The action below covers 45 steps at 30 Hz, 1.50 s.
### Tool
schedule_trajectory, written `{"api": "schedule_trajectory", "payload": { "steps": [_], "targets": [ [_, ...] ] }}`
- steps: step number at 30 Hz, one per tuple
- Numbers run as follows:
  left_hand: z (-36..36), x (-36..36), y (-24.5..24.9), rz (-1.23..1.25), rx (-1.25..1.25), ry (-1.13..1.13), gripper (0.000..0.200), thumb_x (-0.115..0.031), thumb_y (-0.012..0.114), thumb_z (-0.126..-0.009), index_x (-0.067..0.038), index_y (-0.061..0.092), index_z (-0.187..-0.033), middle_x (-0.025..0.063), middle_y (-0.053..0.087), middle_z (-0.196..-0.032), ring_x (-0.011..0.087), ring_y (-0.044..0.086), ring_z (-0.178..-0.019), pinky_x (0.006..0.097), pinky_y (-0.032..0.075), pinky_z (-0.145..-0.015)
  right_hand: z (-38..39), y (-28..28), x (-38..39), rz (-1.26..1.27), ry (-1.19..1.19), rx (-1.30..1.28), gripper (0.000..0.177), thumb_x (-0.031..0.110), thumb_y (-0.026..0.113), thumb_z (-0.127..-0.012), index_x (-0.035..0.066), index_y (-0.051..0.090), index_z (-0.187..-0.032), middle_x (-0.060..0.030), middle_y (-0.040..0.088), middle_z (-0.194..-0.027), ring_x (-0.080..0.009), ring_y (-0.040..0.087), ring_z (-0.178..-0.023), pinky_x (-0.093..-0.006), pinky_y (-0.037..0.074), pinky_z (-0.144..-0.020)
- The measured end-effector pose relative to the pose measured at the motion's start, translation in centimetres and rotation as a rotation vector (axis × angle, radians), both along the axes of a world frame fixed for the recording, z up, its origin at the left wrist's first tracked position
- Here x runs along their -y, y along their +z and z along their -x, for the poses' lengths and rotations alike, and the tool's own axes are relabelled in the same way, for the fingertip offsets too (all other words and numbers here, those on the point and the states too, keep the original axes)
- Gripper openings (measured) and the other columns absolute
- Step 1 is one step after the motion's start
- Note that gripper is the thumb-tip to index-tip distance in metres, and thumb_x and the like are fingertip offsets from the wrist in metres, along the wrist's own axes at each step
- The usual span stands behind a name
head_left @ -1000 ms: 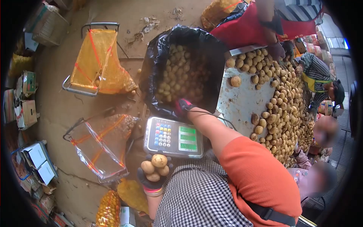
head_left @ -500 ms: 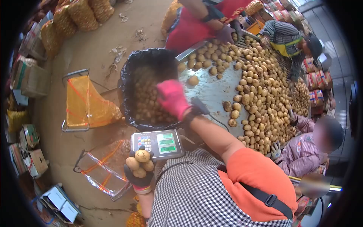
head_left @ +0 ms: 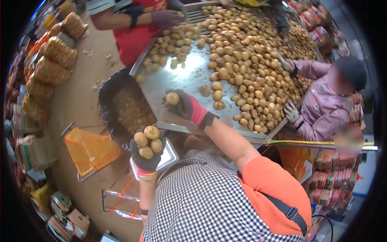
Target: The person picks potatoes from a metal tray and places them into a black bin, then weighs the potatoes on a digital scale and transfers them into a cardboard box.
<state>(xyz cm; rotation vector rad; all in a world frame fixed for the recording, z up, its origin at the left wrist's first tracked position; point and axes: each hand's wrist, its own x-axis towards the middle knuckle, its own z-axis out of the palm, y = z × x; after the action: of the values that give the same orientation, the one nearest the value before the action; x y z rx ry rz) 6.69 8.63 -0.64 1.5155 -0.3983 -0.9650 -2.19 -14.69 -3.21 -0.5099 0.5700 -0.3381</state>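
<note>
My left hand point(head_left: 147, 159), in a dark glove with a pink cuff, cups several potatoes point(head_left: 146, 152) palm up, over the scale point(head_left: 171, 155). In my right hand point(head_left: 181, 105), gloved in dark grey and pink, a single potato point(head_left: 172, 98) rests against the fingers, above the metal sorting table point(head_left: 155, 90). Loose potatoes point(head_left: 250, 76) are heaped on the table's right side. A bin lined with black plastic point(head_left: 109, 97) holds potatoes beside the table's left edge. My left hand partly covers the scale.
An orange mesh bag on a frame point(head_left: 90, 149) stands on the floor at left, with another frame point(head_left: 121, 197) below it. A person in red point(head_left: 129, 40) and a person in a checked shirt point(head_left: 322, 105) work at the table. Filled sacks point(head_left: 60, 52) line the upper left.
My right hand has moved from over the bin to above the table and now holds a potato. My left hand is higher, still with its potatoes. The view has shifted.
</note>
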Motion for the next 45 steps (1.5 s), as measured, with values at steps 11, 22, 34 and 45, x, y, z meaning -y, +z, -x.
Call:
{"api": "schedule_trajectory", "payload": {
  "steps": [11, 22, 34, 45],
  "targets": [
    [0.9, 6.0, -1.6, 0.509, -1.118, -0.106, 0.060, -0.052, 0.050, -0.095, -0.008, 0.053, -0.135, 0.0151, 0.053, -0.137, 0.0373, 0.051, -0.124, 0.0523, 0.041, -0.105, 13.1, -0.7, 14.2, 1.432, -0.360, -1.342, 0.057, 0.040, 0.078, -0.078, 0.004, 0.062, -0.119, -0.0175, 0.070, -0.105, -0.0340, 0.068, -0.095, -0.0426, 0.053, -0.082],
    [0.6, 8.9, -0.5, 0.442, -1.081, -0.030, 0.052, -0.049, 0.052, -0.096, -0.010, 0.055, -0.130, 0.0113, 0.054, -0.134, 0.0357, 0.050, -0.124, 0.0520, 0.041, -0.105, 14.9, -2.0, 16.2, 1.285, -0.050, -0.821, 0.078, 0.037, 0.076, -0.074, 0.013, 0.046, -0.141, -0.0202, 0.064, -0.117, -0.0311, 0.063, -0.105, -0.0407, 0.051, -0.091],
    [-0.7, 13.1, -2.6, 0.513, -1.105, -0.118, 0.044, -0.041, 0.051, -0.097, -0.006, 0.057, -0.123, 0.0130, 0.056, -0.126, 0.0359, 0.051, -0.121, 0.0525, 0.041, -0.106, 11.0, 1.4, 13.1, 1.372, 0.800, -1.228, 0.055, 0.043, 0.067, -0.079, 0.020, 0.061, -0.129, -0.0191, 0.053, -0.134, -0.0366, 0.054, -0.124, -0.0460, 0.045, -0.103],
    [0.9, 14.6, -4.4, 0.276, -0.305, -0.382, 0.032, -0.015, 0.066, -0.090, -0.004, 0.052, -0.117, 0.0136, 0.056, -0.122, 0.0301, 0.060, -0.109, 0.0426, 0.053, -0.090, 23.7, 2.7, 1.2, 1.178, -0.458, -0.269, 0.069, 0.045, 0.068, -0.090, 0.007, 0.041, -0.140, -0.0120, 0.056, -0.133, -0.0256, 0.061, -0.117, -0.0394, 0.058, -0.086]
  ]
}}
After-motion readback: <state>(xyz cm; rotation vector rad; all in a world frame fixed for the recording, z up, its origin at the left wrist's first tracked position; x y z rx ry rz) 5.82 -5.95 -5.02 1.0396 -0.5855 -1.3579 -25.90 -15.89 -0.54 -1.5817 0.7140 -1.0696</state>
